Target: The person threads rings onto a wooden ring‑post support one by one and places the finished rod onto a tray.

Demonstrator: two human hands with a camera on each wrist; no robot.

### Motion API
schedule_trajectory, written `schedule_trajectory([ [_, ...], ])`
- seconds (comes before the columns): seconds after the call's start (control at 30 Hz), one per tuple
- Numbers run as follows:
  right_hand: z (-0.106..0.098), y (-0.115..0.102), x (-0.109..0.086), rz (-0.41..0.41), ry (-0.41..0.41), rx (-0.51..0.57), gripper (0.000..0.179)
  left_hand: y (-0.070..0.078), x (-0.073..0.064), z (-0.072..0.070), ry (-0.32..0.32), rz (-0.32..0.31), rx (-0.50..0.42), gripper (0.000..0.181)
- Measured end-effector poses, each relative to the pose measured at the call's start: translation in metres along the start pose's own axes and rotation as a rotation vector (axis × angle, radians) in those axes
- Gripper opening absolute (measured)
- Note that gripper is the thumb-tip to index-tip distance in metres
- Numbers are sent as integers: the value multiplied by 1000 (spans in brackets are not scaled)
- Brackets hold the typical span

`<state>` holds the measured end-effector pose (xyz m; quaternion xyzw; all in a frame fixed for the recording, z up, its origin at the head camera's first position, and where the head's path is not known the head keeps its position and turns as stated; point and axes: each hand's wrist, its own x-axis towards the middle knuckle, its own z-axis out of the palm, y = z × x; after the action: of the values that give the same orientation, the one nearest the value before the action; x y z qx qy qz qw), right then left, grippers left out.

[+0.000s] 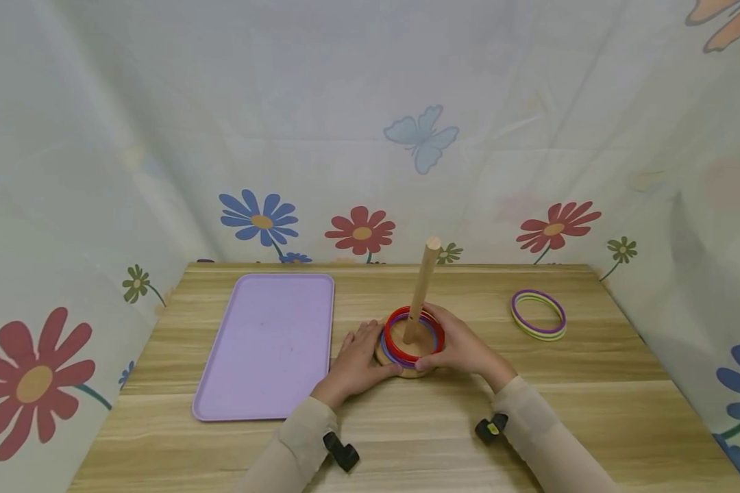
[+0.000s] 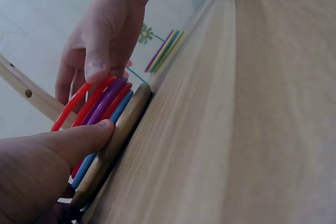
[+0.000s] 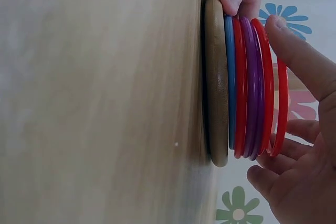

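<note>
A wooden ring-toss stand has an upright peg [image 1: 424, 277] and a round base [image 3: 216, 82] lying on the table. Around the peg several plastic rings are stacked: a blue ring [image 3: 231, 77] lowest, then red and purple rings [image 3: 250, 87]. The topmost red ring [image 3: 283, 103] tilts up from the stack on one side. My right hand [image 1: 462, 346] holds this ring, thumb on its near side and fingers at its far side. From the left, my left hand [image 1: 359, 366] grips the base, its thumb [image 2: 100, 134] against the lower rings.
A flat lilac tray [image 1: 265, 342] lies on the left of the wooden table [image 1: 592, 411]. At the back right sits a small pile of purple, yellow and green rings [image 2: 165, 51]. A floral curtain [image 1: 321, 137] hangs behind the table and along its sides.
</note>
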<state>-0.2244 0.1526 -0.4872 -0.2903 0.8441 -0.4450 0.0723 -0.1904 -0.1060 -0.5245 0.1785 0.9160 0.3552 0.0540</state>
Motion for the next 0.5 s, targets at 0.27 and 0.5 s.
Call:
schedule_trajectory([
  [0.27,0,2,1,13,-19,3,110,0,0,0,2,0,2,100],
  [0.5,0,2,0,-1,-23,7,110,0,0,0,6,2,-7,100],
])
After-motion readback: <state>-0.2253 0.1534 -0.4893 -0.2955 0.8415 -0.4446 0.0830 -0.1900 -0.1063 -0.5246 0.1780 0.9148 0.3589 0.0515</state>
